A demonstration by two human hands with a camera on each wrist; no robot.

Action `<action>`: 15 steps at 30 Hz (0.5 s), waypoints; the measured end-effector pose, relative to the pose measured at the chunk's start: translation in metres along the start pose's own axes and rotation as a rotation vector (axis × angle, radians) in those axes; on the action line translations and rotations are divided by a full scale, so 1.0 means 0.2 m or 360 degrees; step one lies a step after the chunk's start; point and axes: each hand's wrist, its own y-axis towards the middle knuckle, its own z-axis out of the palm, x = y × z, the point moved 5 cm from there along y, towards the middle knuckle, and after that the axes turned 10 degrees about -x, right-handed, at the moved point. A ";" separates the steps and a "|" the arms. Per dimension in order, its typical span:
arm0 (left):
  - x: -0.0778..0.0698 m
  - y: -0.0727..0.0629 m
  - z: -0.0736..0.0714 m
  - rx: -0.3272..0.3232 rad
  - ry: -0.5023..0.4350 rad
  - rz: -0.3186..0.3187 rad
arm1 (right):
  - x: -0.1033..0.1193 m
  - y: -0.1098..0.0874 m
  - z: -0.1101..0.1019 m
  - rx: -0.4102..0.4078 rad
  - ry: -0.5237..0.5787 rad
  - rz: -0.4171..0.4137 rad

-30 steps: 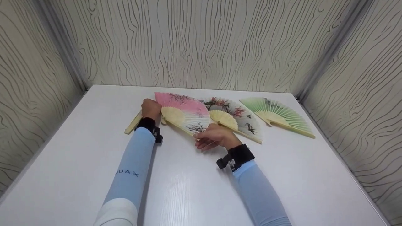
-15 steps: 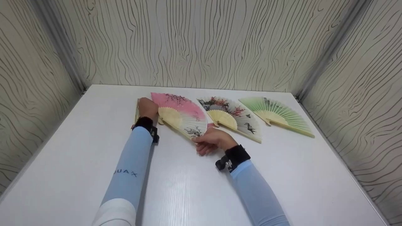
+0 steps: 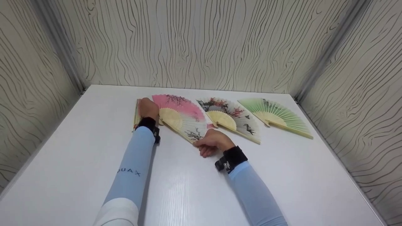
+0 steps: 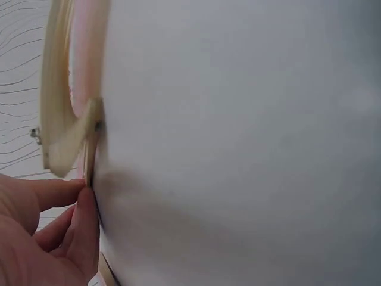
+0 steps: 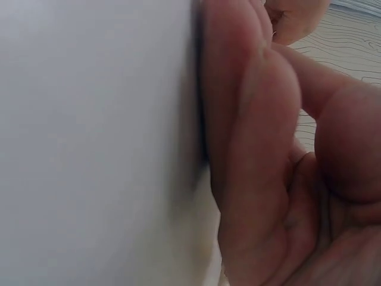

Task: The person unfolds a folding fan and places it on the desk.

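Note:
A pink-and-white folding fan (image 3: 180, 114) with a blossom print lies spread between my hands. My left hand (image 3: 148, 108) is at its left side; in the left wrist view, its thumb and fingers pinch a thin edge stick (image 4: 89, 173) below the pivot. At the fan's lower right end, my right hand (image 3: 213, 142) pinches the outer stick, thumb on top and the other fingers curled beneath. In the right wrist view the curled fingers (image 5: 250, 131) lie close along the tabletop. A narrow strip, pale yellow and reddish (image 3: 136, 116), shows beside my left hand, partly hidden by it.
To the right lies a spread grey-white fan (image 3: 234, 117) with flowers and a bird. Farther right is a spread green fan (image 3: 276, 116). A small pink piece (image 3: 211, 126) shows between the pink and grey fans. Wood-patterned panels (image 3: 201, 44) enclose the white table (image 3: 176, 188).
The pink fan has shifted slightly left and nearer, no longer overlapping the grey fan. My right hand moved with it. The pale strip by my left hand turned from slanted to nearly straight.

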 end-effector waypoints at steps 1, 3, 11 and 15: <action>0.00 0.00 -0.01 -0.0007 0.0003 -0.0002 | 0.01 0.00 0.00 -0.0005 -0.0011 -0.0009; 0.00 -0.01 -0.02 -0.0009 -0.0010 0.0008 | 0.02 0.00 0.00 -0.0021 -0.0029 -0.0024; -0.11 0.03 -0.13 0.0168 0.0086 0.0364 | 0.24 -0.08 -0.10 -0.0275 -0.0246 -0.0337; -0.16 0.07 -0.27 0.0236 0.0116 0.0578 | 0.39 -0.07 -0.05 -0.0302 -0.0400 -0.0648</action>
